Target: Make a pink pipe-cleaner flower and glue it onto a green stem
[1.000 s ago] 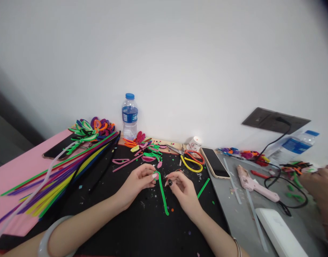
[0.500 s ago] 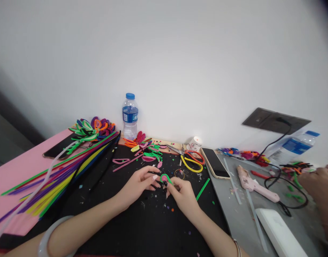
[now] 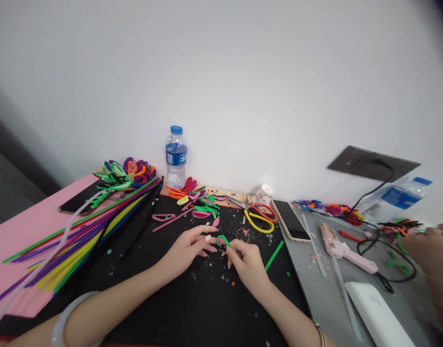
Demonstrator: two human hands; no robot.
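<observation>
My right hand pinches a bent green pipe cleaner with a small pink piece inside its curve. Just left of that curve is my left hand, its fingers apart and holding nothing; whether a fingertip touches the pipe cleaner I cannot tell. Under both hands lies a black mat dotted with coloured scraps. A straight green pipe cleaner lies right of my right hand. Beyond my hands are green and pink loops and scissors with yellow and orange handles.
Long pipe cleaners fan out on the left beside a bunch of looped pieces. A water bottle stands by the wall, near a paper cup. A phone, glue gun and another person's hand are at right.
My right hand and the green pipe cleaner have shifted very slightly. Otherwise both hands stay in nearly the same place.
</observation>
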